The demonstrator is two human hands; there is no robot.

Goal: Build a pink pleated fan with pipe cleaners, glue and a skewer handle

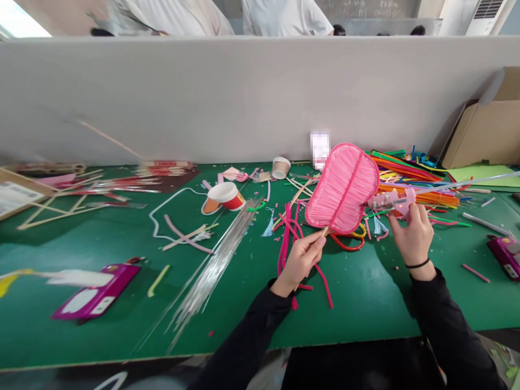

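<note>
My left hand [301,260] is closed around the thin wooden handle of a pink hand fan [345,189]. The fan is held up off the table, its pleated face towards me with a darker rib along the middle. At its right edge, my right hand [412,235] grips a small pink glue gun [396,201]. The gun's tip is close to the fan's edge; whether they touch I cannot tell. A long clear glue stick [467,183] reaches out from the gun's back to the right. Pink pipe cleaners [286,238] lie beneath my left hand, and orange-handled scissors [349,246] lie behind the fan.
Thin clear rods [219,260] spread across the green table [162,336]. Paper cups [227,195] stand behind them. Purple boxes [97,292] lie at both sides. Colourful pipe cleaners [422,189] and a cardboard box [483,124] are at the right. A grey partition [203,97] borders the back.
</note>
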